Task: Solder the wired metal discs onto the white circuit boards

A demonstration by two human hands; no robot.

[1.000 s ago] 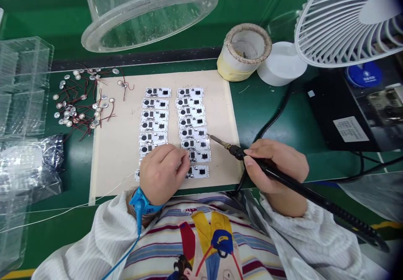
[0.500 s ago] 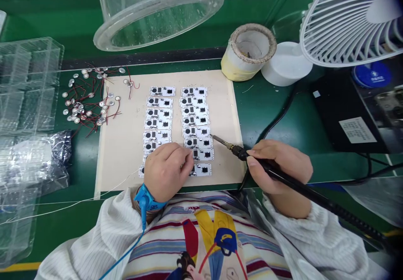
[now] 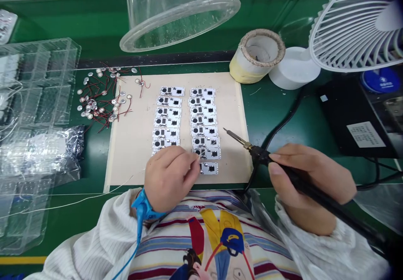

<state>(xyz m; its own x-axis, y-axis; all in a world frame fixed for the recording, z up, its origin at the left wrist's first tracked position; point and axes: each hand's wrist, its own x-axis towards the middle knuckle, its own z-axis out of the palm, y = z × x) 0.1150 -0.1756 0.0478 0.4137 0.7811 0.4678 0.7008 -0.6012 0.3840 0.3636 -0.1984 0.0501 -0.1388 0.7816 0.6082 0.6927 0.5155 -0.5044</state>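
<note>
My right hand (image 3: pixel 310 175) pinches the black handle of a soldering iron (image 3: pixel 239 139), its bare tip just right of the white circuit boards (image 3: pixel 201 154). My left hand (image 3: pixel 168 179) lies curled against those boards; I cannot tell whether it grips one. A careless swing of the tip could scorch a board or my fingers. Left of the boards, red-wired metal discs (image 3: pixel 100 99) lie tangled, so one snagged wire could drag others.
</note>
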